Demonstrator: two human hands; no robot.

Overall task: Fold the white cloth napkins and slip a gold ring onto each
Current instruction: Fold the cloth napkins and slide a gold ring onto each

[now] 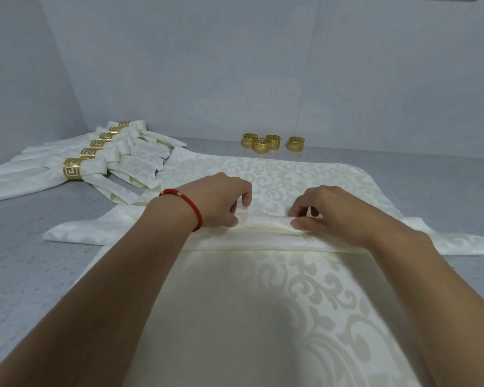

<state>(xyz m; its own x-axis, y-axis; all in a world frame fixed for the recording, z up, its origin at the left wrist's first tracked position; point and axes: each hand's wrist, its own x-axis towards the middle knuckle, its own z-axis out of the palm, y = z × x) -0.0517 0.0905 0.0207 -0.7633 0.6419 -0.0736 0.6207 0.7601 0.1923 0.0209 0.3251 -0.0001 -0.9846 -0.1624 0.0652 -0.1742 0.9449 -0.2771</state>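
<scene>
A folded band of white patterned napkin (266, 236) lies across the middle of a flat spread of white cloth (291, 177). My left hand (221, 199) pinches the band's raised fold at its middle, fingers curled over the top. Just to its right, my right hand (327, 210) pinches the same fold between thumb and fingertips. The band's pointed ends stick out left (76, 233) and right (458, 244). Several loose gold rings (271, 142) stand at the back of the table.
Several folded napkins wearing gold rings (73, 169) lie in a row at the back left. The grey speckled table (39, 275) runs to a pale wall (235, 65) behind. A red bracelet (190, 208) is on my left wrist.
</scene>
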